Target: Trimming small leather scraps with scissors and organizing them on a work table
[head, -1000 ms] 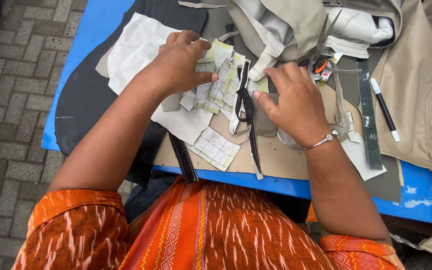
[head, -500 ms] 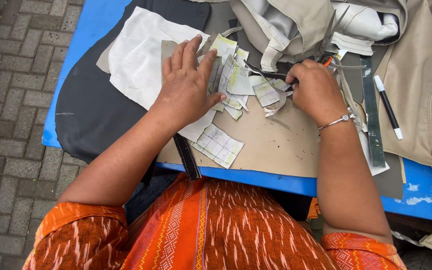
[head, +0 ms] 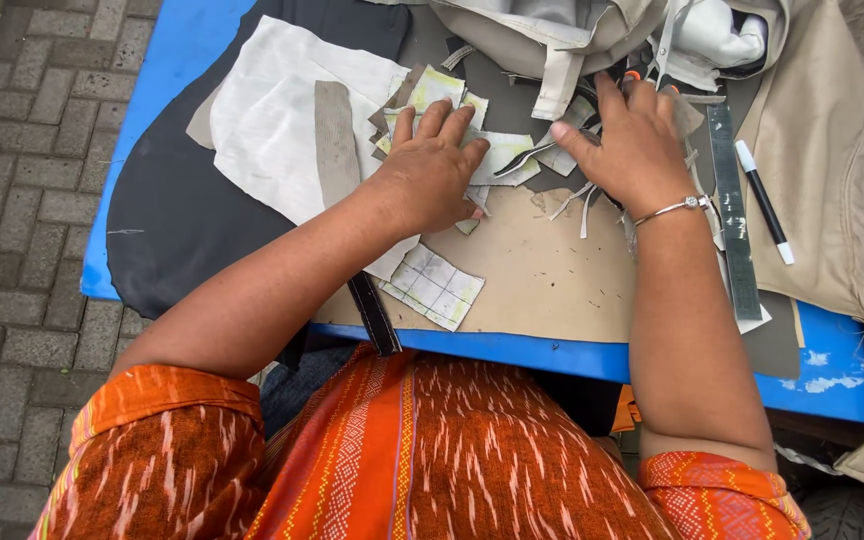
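On the blue table [head: 182, 60], left hand [head: 432, 175] lies flat, palm down, fingers spread a bit, pressing on a pile of paper scraps [head: 497, 150] near the middle of the brown board [head: 542, 275]. Not gripping anything, just pinning the scraps. Right hand [head: 632, 140] sits just right of the pile, fingers extended and slightly fanned, tips on loose scraps and thin strips [head: 572, 200] at the board's far edge; whether it pinches one, cannot tell. Silver bracelet [head: 672, 208] on the right wrist. White cloth [head: 262, 120] lies left of the left hand over dark fabric [head: 167, 230], with a grey strip [head: 332, 140] on top. Gridded paper piece [head: 434, 287] sits alone near the board's front edge, under the left forearm. Metal ruler [head: 732, 210] lies right of the right hand, black pen [head: 764, 200] just beyond it. Beige fabric [head: 832, 150] is heaped at far right and top. Black strap [head: 372, 312] hangs over the table's front edge.
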